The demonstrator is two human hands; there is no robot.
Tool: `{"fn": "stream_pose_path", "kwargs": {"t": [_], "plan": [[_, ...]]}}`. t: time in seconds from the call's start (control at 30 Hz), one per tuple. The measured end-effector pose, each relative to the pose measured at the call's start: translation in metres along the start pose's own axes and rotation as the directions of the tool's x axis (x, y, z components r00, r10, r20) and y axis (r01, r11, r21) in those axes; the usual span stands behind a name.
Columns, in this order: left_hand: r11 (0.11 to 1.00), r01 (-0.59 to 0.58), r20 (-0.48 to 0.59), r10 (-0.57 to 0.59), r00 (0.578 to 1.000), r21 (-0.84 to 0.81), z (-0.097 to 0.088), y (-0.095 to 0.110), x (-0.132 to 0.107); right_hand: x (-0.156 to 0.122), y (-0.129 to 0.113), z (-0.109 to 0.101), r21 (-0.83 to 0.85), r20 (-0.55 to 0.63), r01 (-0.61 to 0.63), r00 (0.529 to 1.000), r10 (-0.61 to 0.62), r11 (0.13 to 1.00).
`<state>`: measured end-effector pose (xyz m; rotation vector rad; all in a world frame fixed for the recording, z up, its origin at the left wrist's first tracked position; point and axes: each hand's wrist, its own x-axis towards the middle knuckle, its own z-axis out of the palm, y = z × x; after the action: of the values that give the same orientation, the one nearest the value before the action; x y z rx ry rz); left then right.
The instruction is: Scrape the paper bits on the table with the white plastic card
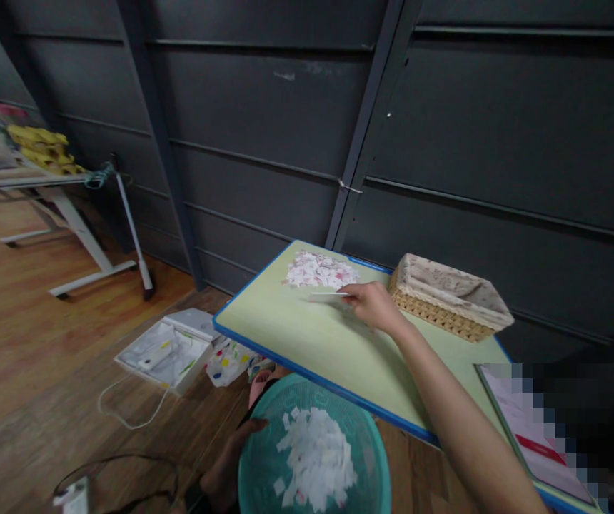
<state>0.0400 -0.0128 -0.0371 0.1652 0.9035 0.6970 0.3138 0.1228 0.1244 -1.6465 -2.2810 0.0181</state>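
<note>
My right hand (372, 305) is over the pale green table, its fingers closed on a thin flat white piece (324, 295) seen nearly edge-on. Just beyond that piece lies a spread pile of small torn paper scraps (322, 271), mostly white with some pink. Below the table's front edge, my left hand (240, 441) grips the rim of a teal plastic basket (374, 457). Inside the basket is a heap of white paper scraps (320, 453). The fingers of my left hand are partly hidden behind the rim.
A lined wicker basket (435, 318) stands at the table's (285, 328) back right. A framed sheet (526, 428) lies at its right end. On the floor at left are a white open box (178, 364) with a cord and a bag (226, 363). A dark panelled wall (264, 107) rises behind.
</note>
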Motion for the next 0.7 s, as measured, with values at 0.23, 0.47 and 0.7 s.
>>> {"fn": "stream_pose_path", "kwargs": {"t": [0.23,0.47,0.7], "plan": [[0.991,-0.133,-0.075,0.136,0.988,0.033,0.004,0.039,-0.022,-0.020,-0.022,-0.008,0.324,0.119,0.042,0.989,-0.084,0.945],[0.974,-0.212,-0.068,0.218,0.974,0.080,0.007,0.049,-0.040,-0.032,-0.032,-0.008,0.571,0.282,-0.052,0.950,-0.137,0.819],[0.978,-0.179,-0.126,0.191,0.973,0.103,0.018,0.052,-0.052,-0.026,-0.022,-0.008,0.650,0.244,-0.113,0.967,-0.066,0.751]]}}
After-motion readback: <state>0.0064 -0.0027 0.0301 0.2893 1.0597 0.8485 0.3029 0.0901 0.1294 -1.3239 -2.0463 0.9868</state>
